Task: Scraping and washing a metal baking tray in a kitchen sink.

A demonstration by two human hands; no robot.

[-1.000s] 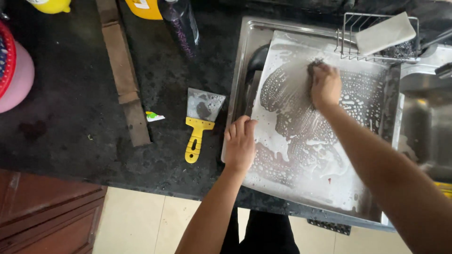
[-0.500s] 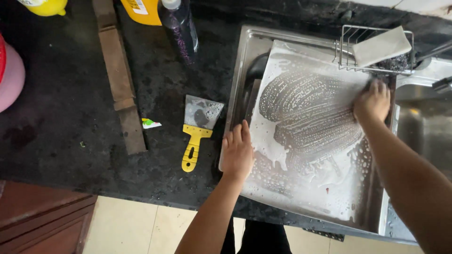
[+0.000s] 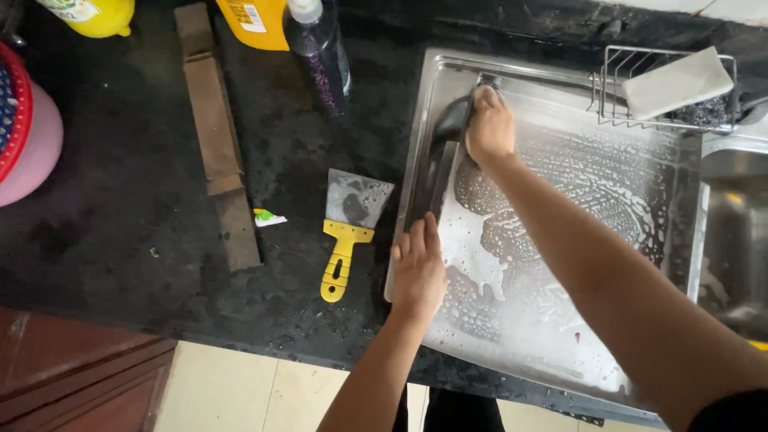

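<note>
I'm mid-scrub: my right hand [image 3: 490, 128] grips a scrubber on the soapy flat steel tray [image 3: 560, 320]. My left hand [image 3: 418, 272], fingers flat, steadies its near edge. Next I'd judge the unscrubbed patch beside my right fingers needs firm strokes.

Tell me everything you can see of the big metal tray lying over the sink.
The metal tray is a large, flat rectangular sheet of silvery steel with a low raised rim. It lies over the sink, slightly skewed, its left edge at the black counter. Soapy white foam in swirls and bubbles covers most of its surface. The left hand presses flat on its near left edge; the right hand presses down near its far left corner. A wire rack sits at its far right corner.
</note>
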